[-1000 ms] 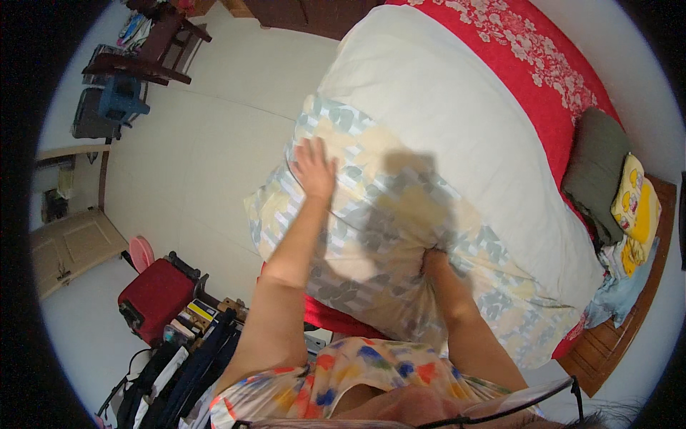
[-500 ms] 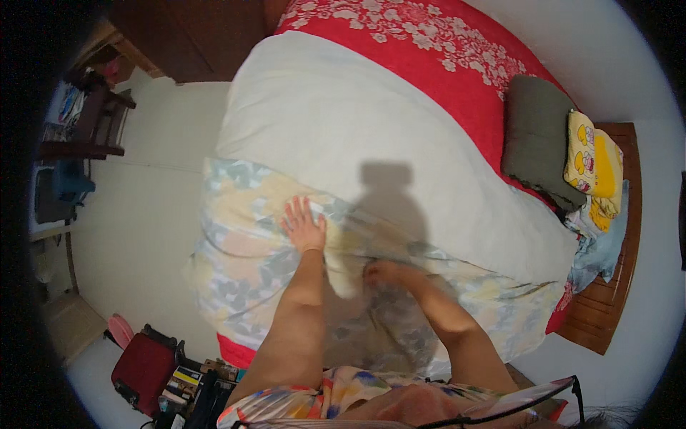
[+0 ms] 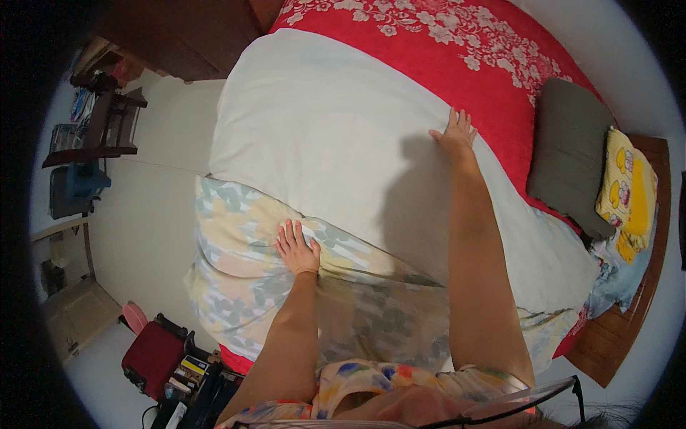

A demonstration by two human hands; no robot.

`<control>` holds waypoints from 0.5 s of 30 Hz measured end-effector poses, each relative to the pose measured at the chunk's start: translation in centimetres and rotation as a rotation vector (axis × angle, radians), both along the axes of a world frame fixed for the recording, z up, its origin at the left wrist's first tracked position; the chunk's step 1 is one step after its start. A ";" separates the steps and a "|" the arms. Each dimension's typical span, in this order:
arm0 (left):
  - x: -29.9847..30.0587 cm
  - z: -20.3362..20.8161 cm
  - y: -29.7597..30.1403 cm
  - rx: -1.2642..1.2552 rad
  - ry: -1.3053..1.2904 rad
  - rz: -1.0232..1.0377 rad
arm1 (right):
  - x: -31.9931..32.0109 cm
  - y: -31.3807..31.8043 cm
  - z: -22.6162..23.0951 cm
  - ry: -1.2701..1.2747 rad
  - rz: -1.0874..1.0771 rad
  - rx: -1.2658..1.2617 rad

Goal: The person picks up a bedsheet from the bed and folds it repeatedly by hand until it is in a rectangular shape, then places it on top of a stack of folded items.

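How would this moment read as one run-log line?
left hand: open, palm down on patterned fabric | right hand: open, at edge of white fabric beside red floral cover | nearby: dark bundle

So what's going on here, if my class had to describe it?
A person reaches both arms over a bed. The left grip is open, fingers spread on the leaf-patterned cloth. The right grip is also open, out at the far edge of the white cover, beside the red floral cover. The patterned cloth is wrinkled, and the white part lies fairly smooth.
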State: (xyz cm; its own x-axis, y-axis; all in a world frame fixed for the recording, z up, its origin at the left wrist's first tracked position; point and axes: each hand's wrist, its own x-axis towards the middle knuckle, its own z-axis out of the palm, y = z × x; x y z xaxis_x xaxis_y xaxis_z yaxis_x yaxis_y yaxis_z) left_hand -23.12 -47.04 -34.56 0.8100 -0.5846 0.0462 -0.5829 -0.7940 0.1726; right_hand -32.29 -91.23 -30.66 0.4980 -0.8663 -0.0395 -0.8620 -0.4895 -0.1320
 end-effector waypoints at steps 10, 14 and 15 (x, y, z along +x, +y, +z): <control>-0.2 0.1 -1.4 -0.024 0.020 -0.014 | -2.2 1.5 -1.0 0.135 -0.082 0.186; -0.2 0.5 -0.8 -0.008 0.032 0.013 | -1.0 7.0 2.1 0.120 0.292 0.035; -0.2 0.5 -1.0 0.004 0.043 0.015 | -1.7 8.6 2.4 -0.058 0.342 -0.121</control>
